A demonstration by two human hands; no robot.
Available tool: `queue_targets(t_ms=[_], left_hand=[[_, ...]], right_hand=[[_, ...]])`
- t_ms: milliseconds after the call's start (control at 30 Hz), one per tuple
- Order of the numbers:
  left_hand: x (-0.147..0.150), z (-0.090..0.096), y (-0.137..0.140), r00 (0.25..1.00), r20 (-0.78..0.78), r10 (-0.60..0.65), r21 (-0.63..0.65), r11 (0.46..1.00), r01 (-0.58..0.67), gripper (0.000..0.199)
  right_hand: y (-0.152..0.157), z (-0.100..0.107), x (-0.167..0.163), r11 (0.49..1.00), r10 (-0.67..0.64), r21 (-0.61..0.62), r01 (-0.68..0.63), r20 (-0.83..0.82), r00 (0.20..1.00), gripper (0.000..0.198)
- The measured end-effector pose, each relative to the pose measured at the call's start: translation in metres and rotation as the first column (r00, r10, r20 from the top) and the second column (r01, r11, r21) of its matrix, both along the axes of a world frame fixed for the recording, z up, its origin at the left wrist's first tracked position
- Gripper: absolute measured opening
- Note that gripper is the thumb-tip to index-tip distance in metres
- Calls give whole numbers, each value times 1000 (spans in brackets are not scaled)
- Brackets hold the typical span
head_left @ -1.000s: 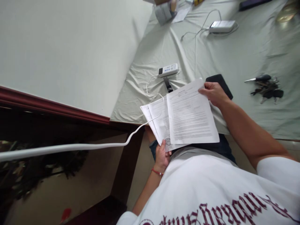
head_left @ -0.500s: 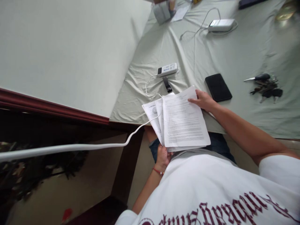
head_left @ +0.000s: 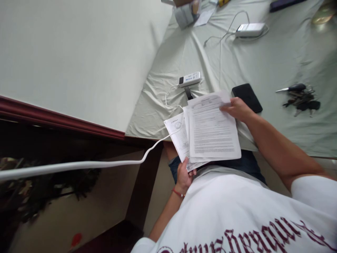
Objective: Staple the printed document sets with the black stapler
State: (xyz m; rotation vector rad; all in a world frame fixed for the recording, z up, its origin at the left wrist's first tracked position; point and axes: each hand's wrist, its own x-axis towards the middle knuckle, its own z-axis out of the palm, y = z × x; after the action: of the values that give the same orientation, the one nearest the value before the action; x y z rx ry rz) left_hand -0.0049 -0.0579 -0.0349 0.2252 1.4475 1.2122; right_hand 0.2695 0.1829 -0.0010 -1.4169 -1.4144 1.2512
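My right hand (head_left: 239, 109) pinches the upper right edge of the printed sheets (head_left: 214, 130), its thumb on top. These sheets lie over another sheaf of papers (head_left: 177, 131), which fans out to the left and bears a round seal. The lower corner of that sheaf is gripped by my left hand (head_left: 185, 174), with a red bracelet at the wrist. A white cable (head_left: 158, 142) crosses in front of the papers. Beyond their top edge, a dark strap-like item (head_left: 188, 93) is partly covered. Close by my right hand lies a black phone (head_left: 247, 97).
On the cloth-covered table (head_left: 168, 73) are a white power bank (head_left: 189, 79), a second white device (head_left: 250, 30) with a cable, and a bunch of keys (head_left: 302, 98). A clear bag (head_left: 185, 15) stands at the back beside the pale wall (head_left: 79, 52).
My right hand has moved the upper sheets up and right, away from the left sheaf, uncovering more of it. My left thumb now shows on top of the sheaf's corner.
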Motion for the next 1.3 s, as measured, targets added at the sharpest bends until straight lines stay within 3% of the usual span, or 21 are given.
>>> queue_targets(t_ms=[133,600,900,1067,1300], left_hand=[[0,0,0,1000,-7,-18,32,999,19,53],[4,5,1,1000,-25,-5,30,1000,6,56],[8,5,1,999,-39,-13,35,999,15,68],[10,8,0,1000,-12,-4,8,1000,4,70],[5,1,0,1000,-26,16,-2,1000,-16,69]], right_hand=[[5,-3,7,998,-59,35,59,-1,998,1],[3,-3,0,999,-35,-29,36,33,999,7],[-6,-5,-13,988,77,-133,-81,-31,997,11],[-8,-7,-15,976,167,-109,-189,-185,968,29],[-8,-5,-13,994,114,-19,-112,161,980,4]])
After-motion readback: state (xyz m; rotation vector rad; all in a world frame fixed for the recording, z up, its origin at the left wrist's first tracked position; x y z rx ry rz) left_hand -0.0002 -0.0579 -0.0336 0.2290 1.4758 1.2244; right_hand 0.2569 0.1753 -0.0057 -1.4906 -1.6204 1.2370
